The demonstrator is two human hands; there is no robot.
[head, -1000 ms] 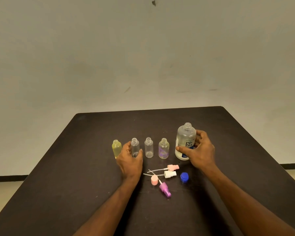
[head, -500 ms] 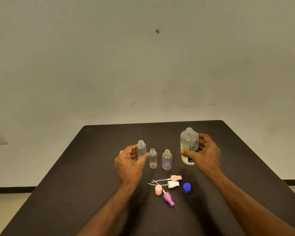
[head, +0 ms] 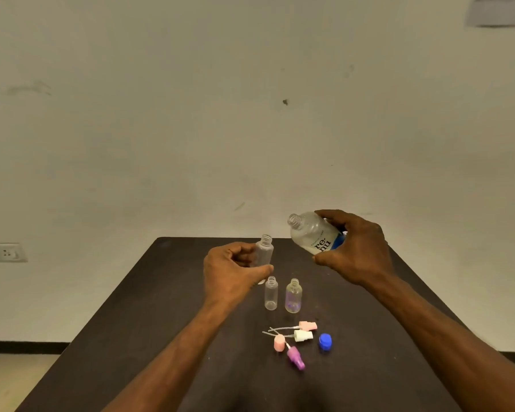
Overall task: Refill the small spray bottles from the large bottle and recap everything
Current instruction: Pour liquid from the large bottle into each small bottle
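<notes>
Both lifted off the counter (head: 167,292) now: left hand (head: 232,273) gripping small bottle (head: 264,253), right hand (head: 353,248) tipping big bottle (head: 314,234) toward it, pour probably next.

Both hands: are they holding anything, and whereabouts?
Left hand grips a small clear bottle around its body. Right hand holds the large bottle by its lower body, tilted, neck toward the small one.

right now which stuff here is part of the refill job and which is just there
Job: large bottle in right hand; small bottle in left hand; two small bottles standing; spray tops; blue cap.
Just there: wall socket, paper on wall.
</notes>
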